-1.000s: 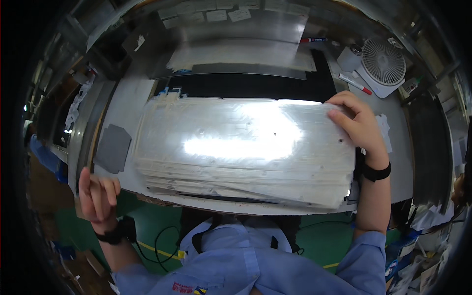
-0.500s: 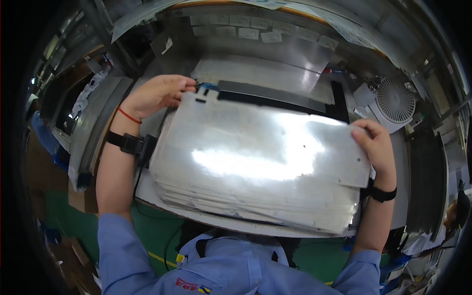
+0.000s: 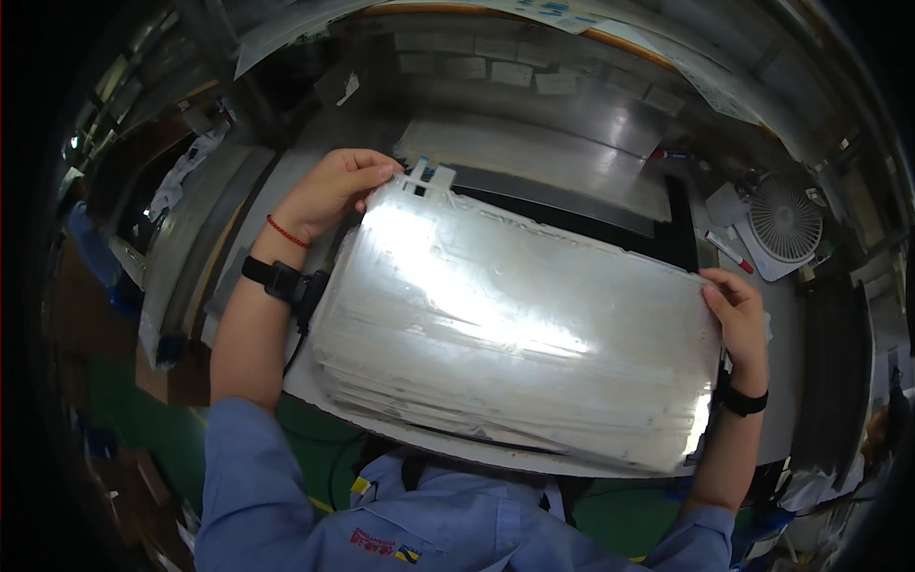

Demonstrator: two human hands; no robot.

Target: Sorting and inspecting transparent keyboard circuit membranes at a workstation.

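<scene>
A stack of thin, shiny metal sheets [image 3: 457, 400] lies in front of me on the table, its near edges slightly uneven. The top metal sheet [image 3: 534, 257] has small notched tabs at its far left corner. At that corner, my left hand [image 3: 348, 191] pinches the sheet between thumb and fingers. My right hand [image 3: 739, 319] is closed on the right edge near the far corner, its thumb on top and the other fingers partly hidden. Bands with small devices circle both wrists.
Beyond the stack lies a black frame-like piece [image 3: 677, 224] beside a grey plate. A white fan [image 3: 783, 224] stands at the far right, with a red-and-white marker [image 3: 732, 253] near it. Long panels [image 3: 195, 248] rest at the left. Paper labels [image 3: 512, 73] line the back wall.
The top sheet has come down and lines up more closely with the stack. Both hands stay at its edges, the right one lower in view. My view has turned slightly.
</scene>
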